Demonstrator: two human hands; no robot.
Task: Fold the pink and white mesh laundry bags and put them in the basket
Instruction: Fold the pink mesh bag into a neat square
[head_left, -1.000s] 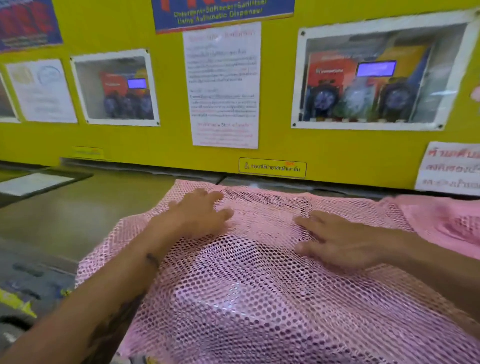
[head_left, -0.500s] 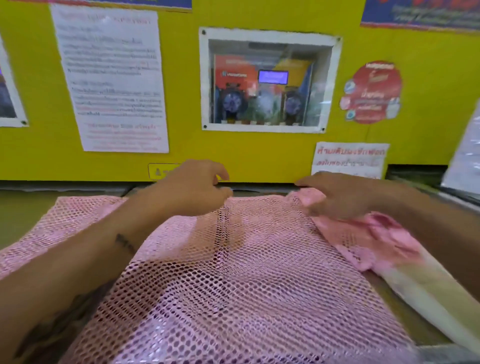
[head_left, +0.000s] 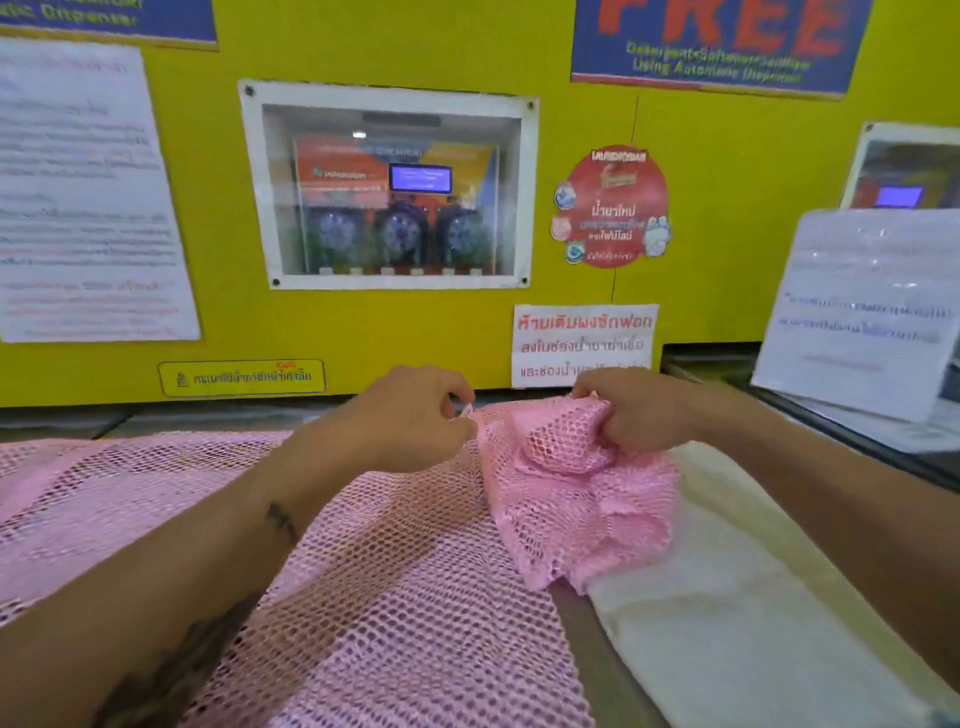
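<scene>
Pink mesh bag (head_left: 363, 597) spread across the table (head_left: 587, 623), left hand (head_left: 410, 421) pinching its far edge, right hand (head_left: 639, 415) clenched on bunched pink mesh, white bag (head_left: 727, 623) alongside at right.

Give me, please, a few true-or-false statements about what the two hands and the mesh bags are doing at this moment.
1. The right hand has pink mesh bunched in its grip. True.
2. The left hand lies flat and open on the pink mesh bag. False: its fingers are pinched at the bag's far edge.
3. A white mesh bag lies to the right of the pink one. True.
4. The pink bag is already folded into a neat small square. False: most of it is spread wide across the counter.
5. A basket stands beside the bags. False: none is in view.
</scene>
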